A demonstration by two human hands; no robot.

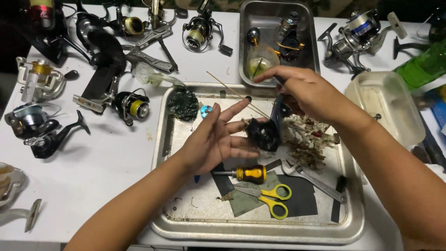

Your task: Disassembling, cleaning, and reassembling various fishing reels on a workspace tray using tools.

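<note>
My right hand [304, 90] holds a dark fishing-reel body [269, 128] by its upper stem, over the middle of a steel tray [260, 232]. The reel's round lower part rests against the fingertips of my left hand [216, 139], which is spread wide, palm up, holding nothing. A thin wooden stick [232, 90] lies across the tray's far edge, just behind the hands. Below my left hand lie a stubby yellow-handled screwdriver [248, 173] and yellow-handled scissors [272, 197].
The tray also holds an adjustable wrench [316, 179], dirty crumpled tissue [306, 139], dark sandpaper sheets [297, 197], a black greasy part [183, 104]. A second steel tray [309, 46] with parts sits behind. Several fishing reels [130, 106] lie on the white table; a plastic tub [388, 104] stands right.
</note>
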